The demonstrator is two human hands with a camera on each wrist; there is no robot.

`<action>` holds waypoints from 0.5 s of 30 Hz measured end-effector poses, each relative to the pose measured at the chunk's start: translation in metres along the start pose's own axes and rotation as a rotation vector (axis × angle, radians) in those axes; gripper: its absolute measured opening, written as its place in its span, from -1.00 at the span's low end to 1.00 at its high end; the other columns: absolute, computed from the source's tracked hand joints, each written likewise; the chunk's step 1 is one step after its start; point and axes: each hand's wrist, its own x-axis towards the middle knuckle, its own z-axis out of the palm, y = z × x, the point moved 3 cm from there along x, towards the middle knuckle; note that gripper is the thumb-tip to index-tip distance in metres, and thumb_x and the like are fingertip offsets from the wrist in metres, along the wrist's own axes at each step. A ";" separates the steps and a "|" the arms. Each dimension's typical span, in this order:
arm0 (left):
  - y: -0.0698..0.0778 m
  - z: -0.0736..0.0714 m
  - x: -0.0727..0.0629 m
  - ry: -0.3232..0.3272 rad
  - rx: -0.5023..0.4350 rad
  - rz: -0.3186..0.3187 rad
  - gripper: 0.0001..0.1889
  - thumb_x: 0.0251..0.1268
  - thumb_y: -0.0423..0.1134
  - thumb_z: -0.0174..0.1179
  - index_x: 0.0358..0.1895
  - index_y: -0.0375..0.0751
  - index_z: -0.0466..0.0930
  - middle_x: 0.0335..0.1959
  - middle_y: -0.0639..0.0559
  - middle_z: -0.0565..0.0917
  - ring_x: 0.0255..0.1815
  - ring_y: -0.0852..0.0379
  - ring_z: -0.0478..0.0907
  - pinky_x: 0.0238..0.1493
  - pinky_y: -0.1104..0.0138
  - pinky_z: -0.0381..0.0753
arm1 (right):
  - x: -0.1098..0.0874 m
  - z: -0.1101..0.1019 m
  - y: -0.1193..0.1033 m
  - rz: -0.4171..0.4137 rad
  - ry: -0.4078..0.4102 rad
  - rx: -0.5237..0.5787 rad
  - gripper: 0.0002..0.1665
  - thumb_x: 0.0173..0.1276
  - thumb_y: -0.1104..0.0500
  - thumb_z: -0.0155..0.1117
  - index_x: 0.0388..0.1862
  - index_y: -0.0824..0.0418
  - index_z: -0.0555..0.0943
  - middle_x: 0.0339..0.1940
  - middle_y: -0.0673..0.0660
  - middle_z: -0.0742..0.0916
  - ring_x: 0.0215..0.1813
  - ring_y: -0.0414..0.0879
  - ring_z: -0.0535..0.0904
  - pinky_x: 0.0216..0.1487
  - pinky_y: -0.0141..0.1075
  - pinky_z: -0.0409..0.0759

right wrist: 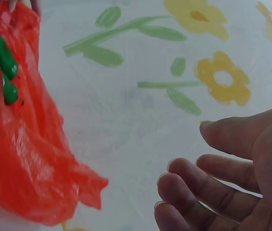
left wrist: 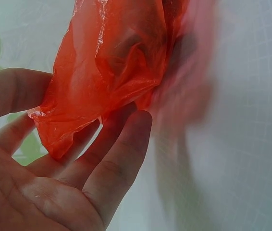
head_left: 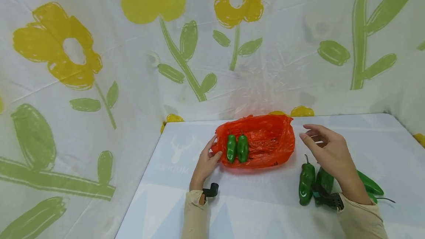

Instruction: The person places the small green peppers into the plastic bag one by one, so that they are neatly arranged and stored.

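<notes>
A red plastic bag lies spread open on the table, with two green peppers side by side in its left part. My left hand holds the bag's left end; in the left wrist view, thumb and fingers lie around a crumpled corner of the plastic. Off the bag's right end, my right hand hovers with loosely bent fingers and nothing between them. Below it, several more green peppers lie on the table, some partly hidden by the hand and wrist.
The white table has a pale printed pattern. Behind it and on the left hangs a white curtain with yellow flowers and green leaves. One pepper's long thin stem points right.
</notes>
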 end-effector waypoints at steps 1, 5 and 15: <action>0.000 0.000 0.000 0.000 0.001 0.000 -0.32 0.52 -0.25 0.11 0.64 0.14 0.17 0.41 -0.23 0.45 -0.08 -0.01 0.65 -0.03 0.10 0.82 | -0.001 -0.002 0.003 0.005 0.010 -0.010 -0.48 0.52 -0.03 0.28 0.32 0.23 0.61 -0.05 0.30 0.78 -0.26 -0.63 0.46 -0.24 -0.74 0.48; 0.000 0.000 0.000 -0.002 0.010 0.003 -0.31 0.52 -0.25 0.13 0.64 0.13 0.17 0.40 -0.22 0.47 -0.10 0.01 0.64 -0.04 0.14 0.80 | -0.005 -0.013 0.012 0.028 0.041 -0.046 -0.46 0.53 -0.05 0.26 0.31 0.24 0.61 -0.07 0.30 0.78 -0.24 -0.68 0.41 -0.24 -0.77 0.43; -0.004 0.001 0.005 -0.005 0.014 0.000 -0.32 0.52 -0.22 0.16 0.64 0.14 0.18 0.41 -0.19 0.47 -0.12 0.00 0.60 -0.02 0.10 0.79 | -0.009 -0.029 0.039 0.100 0.033 -0.098 -0.39 0.54 -0.10 0.22 0.36 0.28 0.57 -0.01 0.36 0.77 -0.25 -0.77 0.33 -0.28 -0.73 0.41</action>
